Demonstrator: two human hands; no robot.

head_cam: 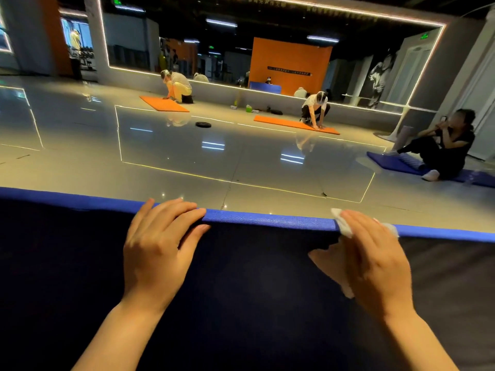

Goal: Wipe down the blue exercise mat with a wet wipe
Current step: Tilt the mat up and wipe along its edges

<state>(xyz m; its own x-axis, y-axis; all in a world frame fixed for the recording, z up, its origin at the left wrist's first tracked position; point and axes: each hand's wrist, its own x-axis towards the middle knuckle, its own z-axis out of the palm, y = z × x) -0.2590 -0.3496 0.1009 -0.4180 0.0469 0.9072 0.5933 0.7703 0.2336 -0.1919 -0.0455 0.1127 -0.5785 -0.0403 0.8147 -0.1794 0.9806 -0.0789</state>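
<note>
Two hands on the blue mat's far edge, wipe under the rt one.
No legible writing: black strip on orange wall point(290, 65) & green exit signs too small to read. Blue exercise mat point(267, 219) stood up across the foreground. Left hand point(158, 250) gripped its top edge, fingers curled over. Right hand point(375, 261) pressed wet wipe point(344, 227) onto the edge, fingers bent over it.
</note>
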